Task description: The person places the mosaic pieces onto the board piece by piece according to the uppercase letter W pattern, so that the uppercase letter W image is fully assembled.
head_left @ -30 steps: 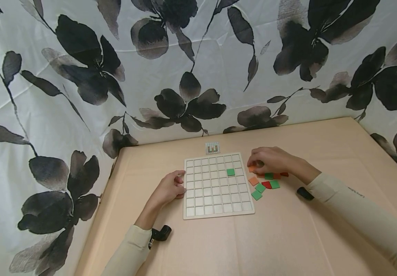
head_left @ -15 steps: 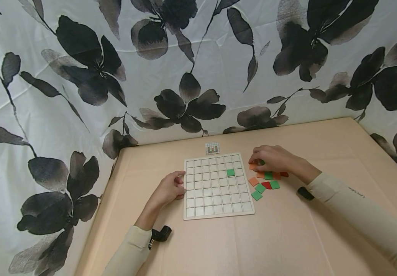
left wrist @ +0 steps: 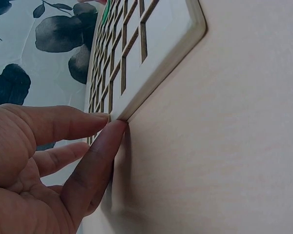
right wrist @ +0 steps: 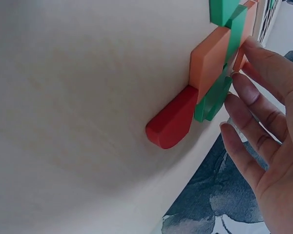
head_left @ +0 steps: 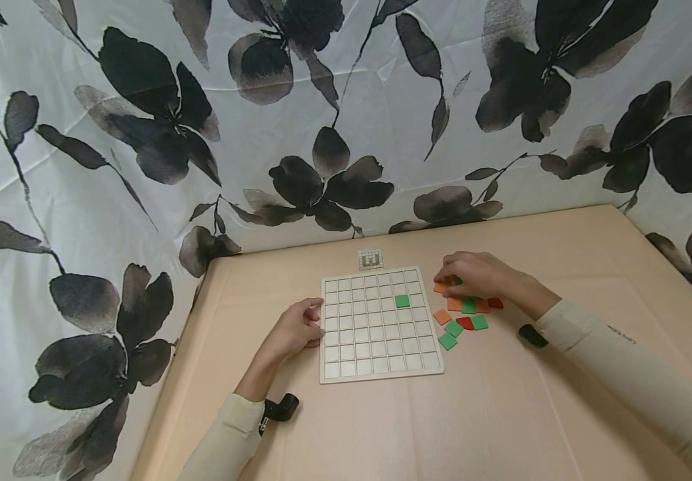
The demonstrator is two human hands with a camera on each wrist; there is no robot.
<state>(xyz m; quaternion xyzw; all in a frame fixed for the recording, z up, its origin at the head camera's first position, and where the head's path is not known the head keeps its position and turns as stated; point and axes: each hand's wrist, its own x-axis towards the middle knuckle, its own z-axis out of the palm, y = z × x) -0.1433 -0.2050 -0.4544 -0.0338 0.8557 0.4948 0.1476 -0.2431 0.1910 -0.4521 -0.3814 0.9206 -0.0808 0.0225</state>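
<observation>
A pale square grid board [head_left: 376,376] lies on the table with one green tile [head_left: 402,300] in its upper right part. At the board's left edge, my left hand [head_left: 292,327] rests with thumb and forefinger touching the side; the left wrist view shows its fingertips [left wrist: 118,127] right at the rim. To the right of the board, my right hand [head_left: 478,275] pinches an orange square tile [head_left: 440,287] between thumb and finger, close over the loose tiles. In the right wrist view, green tiles [right wrist: 216,97] lie by its other fingers, partly hidden in the head view.
Several loose tiles lie right of the board, including an orange one [head_left: 441,316], green ones [head_left: 447,341] and a red rounded piece [right wrist: 172,119]. A small pattern card [head_left: 371,258] lies behind the board. A flowered cloth [head_left: 322,100] hangs along the table's back edge.
My right hand has shifted slightly away from me and to the right, the orange tile moving with it. More of the tiles below show. The left hand stays put.
</observation>
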